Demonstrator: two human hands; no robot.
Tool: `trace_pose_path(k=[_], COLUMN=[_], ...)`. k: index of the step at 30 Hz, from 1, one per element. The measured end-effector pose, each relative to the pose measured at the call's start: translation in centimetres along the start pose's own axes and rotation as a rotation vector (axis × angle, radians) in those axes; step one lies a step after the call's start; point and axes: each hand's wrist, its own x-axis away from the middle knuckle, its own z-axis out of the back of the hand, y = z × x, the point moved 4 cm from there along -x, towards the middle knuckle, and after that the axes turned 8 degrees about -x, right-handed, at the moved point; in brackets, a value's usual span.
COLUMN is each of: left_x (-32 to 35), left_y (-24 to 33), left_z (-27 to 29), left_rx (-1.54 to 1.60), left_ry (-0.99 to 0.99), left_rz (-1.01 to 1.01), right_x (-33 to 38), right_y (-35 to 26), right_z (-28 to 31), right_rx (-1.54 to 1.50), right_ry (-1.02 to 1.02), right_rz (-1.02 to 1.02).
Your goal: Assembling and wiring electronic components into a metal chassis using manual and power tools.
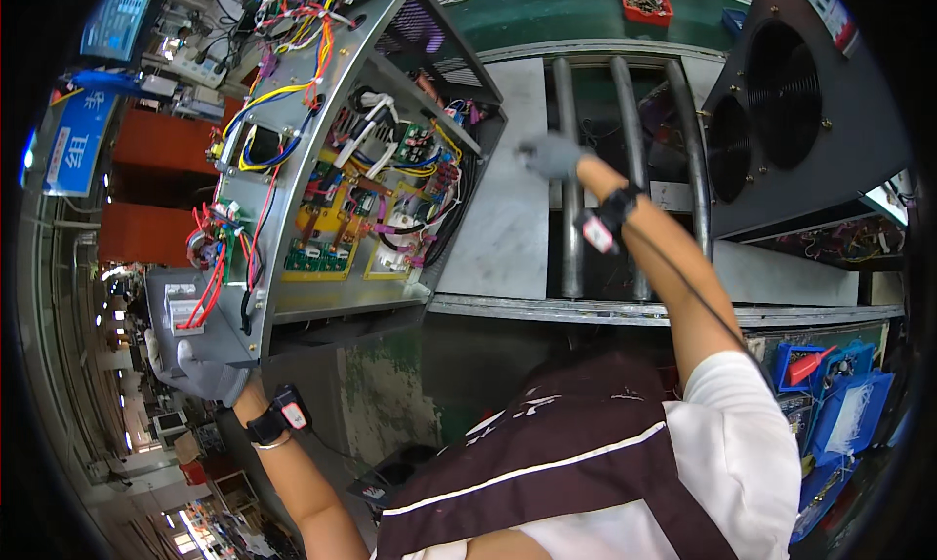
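A large open metal chassis (293,208) stands tilted in the view at left, with circuit boards (322,255) and bundles of coloured wires (322,47) in and on it. My left hand (210,376), in a pale glove, is at the chassis's near left corner, its fingers around the panel edge below a white terminal block (185,311). My right hand (551,157), in a grey glove, is over a pale board (517,228) beside the metal rollers, apart from the chassis. Its fingers point left and are blurred; nothing shows clearly in them.
Metal rollers (625,101) run between the chassis and a dark cabinet with round fan grilles (781,91) at right. A red bin of screws (644,1) sits at the far side. Blue bins (849,414) stand at lower right. Orange-red blocks (161,155) lie beyond the chassis.
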Motion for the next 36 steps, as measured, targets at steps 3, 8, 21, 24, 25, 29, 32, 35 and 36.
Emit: trace_pose_path(k=[3, 8, 21, 24, 25, 29, 32, 35, 36], left_x=[0.6, -1.8, -0.3, -0.2, -0.2, -0.3, -0.4, -0.4, -0.2], left_y=[-0.4, -5.6, 0.4, 0.7, 0.7, 0.6, 0.1, 0.9, 1.5], left_z=[-0.5, 4.1, -0.4, -0.1, -0.1, 0.2, 1.0, 0.4, -1.6], left_rx=[0.052, -0.162, -0.036, -0.091, -0.032, 0.052, -0.007, 0.028, 0.145], left_ry=[0.008, 0.107, 0.03, 0.071, 0.082, 0.072, 0.053, 0.024, -0.007], left_rz=[0.136, 0.17, -0.185, -0.121, -0.067, -0.038, -0.07, -0.072, -0.044], right_x=[4.6, 10.3, 10.9, 11.3, 11.2, 10.6, 10.1, 6.0, 2.5], right_y=[2.3, -0.1, -0.8, -1.5, -1.4, -0.9, -2.4, -0.7, 5.6], right_z=[-8.3, -15.2, -17.4, -17.2, -17.3, -18.1, -17.4, -15.3, -14.1], right_rx=[0.038, 0.409, 0.626, 0.647, 0.641, 0.642, 0.593, 0.324, 0.423], right_ry=[-0.091, -0.176, -0.291, -0.341, -0.351, -0.343, -0.381, -0.467, -0.368], right_rz=[-0.027, 0.13, 0.064, 0.021, 0.033, 0.04, 0.021, -0.044, 0.081])
